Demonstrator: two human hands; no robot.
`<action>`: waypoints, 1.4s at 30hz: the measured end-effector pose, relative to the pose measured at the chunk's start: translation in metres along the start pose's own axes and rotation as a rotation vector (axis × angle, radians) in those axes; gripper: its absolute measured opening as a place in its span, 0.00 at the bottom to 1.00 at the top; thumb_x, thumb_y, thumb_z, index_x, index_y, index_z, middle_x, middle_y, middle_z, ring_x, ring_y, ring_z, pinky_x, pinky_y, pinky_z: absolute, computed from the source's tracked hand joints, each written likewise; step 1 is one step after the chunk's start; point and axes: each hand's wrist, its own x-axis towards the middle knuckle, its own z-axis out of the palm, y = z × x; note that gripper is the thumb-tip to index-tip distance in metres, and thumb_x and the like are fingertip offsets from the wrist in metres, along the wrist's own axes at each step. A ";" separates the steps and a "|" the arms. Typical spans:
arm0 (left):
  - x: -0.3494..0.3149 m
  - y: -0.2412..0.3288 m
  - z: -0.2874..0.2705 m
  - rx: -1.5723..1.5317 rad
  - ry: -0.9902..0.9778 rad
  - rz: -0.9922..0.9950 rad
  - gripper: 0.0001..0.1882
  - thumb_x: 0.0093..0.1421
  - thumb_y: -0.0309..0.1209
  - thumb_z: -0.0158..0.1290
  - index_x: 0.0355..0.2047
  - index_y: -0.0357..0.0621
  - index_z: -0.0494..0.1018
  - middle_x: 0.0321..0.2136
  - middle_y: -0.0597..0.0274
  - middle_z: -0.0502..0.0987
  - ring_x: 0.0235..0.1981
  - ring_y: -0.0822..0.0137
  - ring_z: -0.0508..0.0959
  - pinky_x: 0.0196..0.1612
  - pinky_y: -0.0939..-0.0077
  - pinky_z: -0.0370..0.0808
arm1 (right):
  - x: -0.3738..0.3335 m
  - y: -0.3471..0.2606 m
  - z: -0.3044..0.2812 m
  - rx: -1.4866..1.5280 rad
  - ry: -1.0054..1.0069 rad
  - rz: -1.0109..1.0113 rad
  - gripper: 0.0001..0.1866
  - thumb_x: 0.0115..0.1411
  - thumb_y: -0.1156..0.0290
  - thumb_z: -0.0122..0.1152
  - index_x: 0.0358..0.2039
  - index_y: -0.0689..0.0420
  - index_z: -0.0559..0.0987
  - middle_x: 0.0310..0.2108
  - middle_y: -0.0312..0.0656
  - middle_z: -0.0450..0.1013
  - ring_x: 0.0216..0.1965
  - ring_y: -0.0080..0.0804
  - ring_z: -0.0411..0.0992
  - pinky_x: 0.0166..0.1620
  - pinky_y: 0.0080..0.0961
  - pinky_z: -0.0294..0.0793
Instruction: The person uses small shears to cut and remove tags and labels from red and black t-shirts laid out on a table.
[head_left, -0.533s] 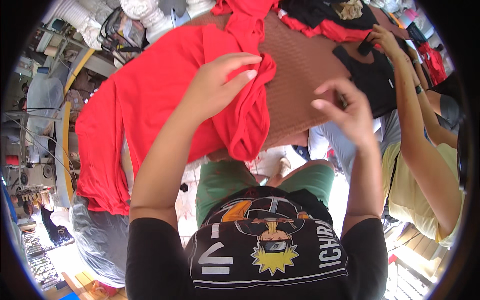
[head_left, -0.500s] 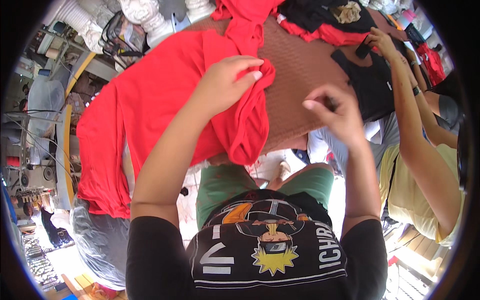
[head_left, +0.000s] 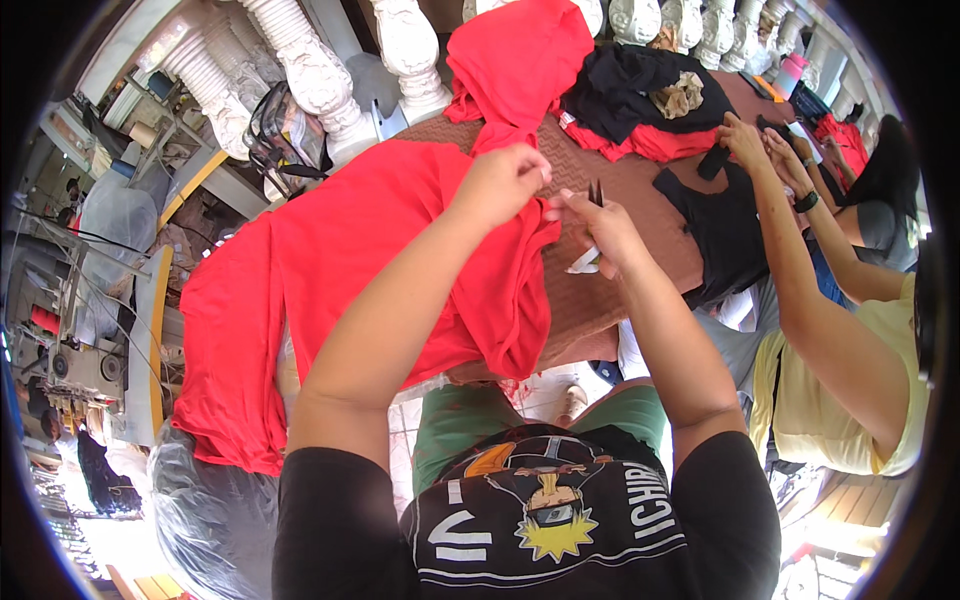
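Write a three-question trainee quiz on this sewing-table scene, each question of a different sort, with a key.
1. True or false: the left hand pinches the edge of the red garment.
2. Multiple choice: the right hand holds A) a phone, B) a small pair of thread snips, C) a tape measure.
3. Fill in: the co-worker's hands at the right handle a ______-coloured garment on the brown table.

Key: 1 true. 2 B. 3 black.
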 end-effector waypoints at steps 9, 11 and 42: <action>-0.019 -0.032 0.028 -0.013 -0.033 -0.125 0.09 0.56 0.32 0.58 0.36 0.42 0.77 0.33 0.62 0.79 0.38 0.67 0.79 0.46 0.71 0.73 | -0.037 0.005 -0.016 -0.189 0.088 -0.043 0.14 0.61 0.62 0.59 0.37 0.61 0.79 0.29 0.39 0.78 0.13 0.13 0.56 0.18 0.15 0.53; -0.011 -0.016 0.004 -0.363 -0.004 -0.106 0.08 0.62 0.30 0.54 0.39 0.40 0.74 0.34 0.69 0.77 0.38 0.77 0.74 0.46 0.79 0.71 | -0.041 -0.001 -0.019 -0.246 0.052 -0.045 0.17 0.61 0.60 0.59 0.39 0.62 0.79 0.32 0.41 0.79 0.12 0.14 0.54 0.17 0.15 0.52; -0.066 0.128 -0.101 -0.196 -0.206 0.188 0.09 0.56 0.29 0.55 0.32 0.37 0.69 0.22 0.67 0.64 0.30 0.76 0.68 0.48 0.81 0.64 | -0.110 -0.147 0.020 0.224 -0.073 -0.545 0.15 0.61 0.62 0.63 0.21 0.49 0.69 0.13 0.27 0.61 0.11 0.15 0.55 0.16 0.17 0.51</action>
